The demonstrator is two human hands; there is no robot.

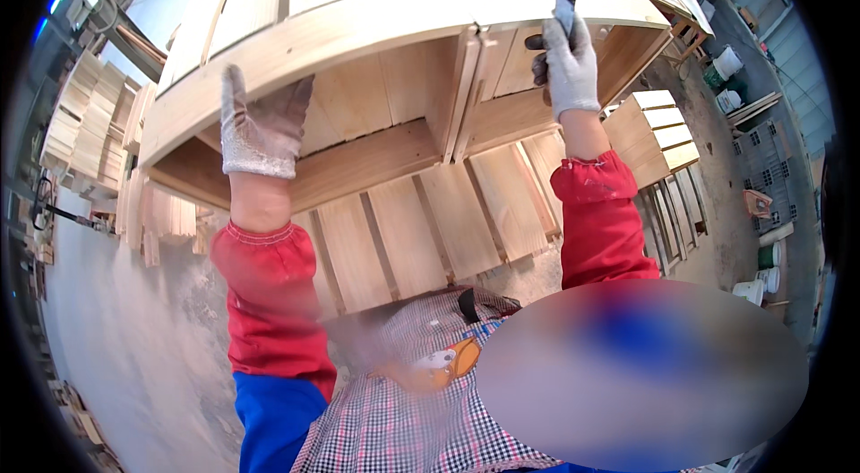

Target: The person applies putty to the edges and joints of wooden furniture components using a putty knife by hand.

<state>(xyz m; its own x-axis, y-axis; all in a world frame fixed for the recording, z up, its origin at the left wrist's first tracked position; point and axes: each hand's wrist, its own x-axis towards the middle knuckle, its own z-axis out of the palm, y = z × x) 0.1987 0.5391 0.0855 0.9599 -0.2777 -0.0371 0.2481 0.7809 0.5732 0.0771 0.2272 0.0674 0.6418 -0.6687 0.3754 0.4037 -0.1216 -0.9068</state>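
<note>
The room is a workshop; its pale floor is dusty at the person's left. The wooden unit lies before the person, at the top centre of the view, with a slatted top and two open compartments parted by an upright divider. Below it, nearer the person, sits a second run of slatted boards. Stacked timber stands at left, a small slatted box at right, and white buckets farther right.

The gloved left hand grasps the unit's front rail, thumb in front, fingers behind. The gloved right hand is closed on a flat, dark-ended item against the rail near the divider.

Left fingertips: hidden behind the rail. Flat item: lower part covered by the glove; exact kind indeterminate. Unit: far edge cut off above. Lower right: obscured by a blurred oval.
</note>
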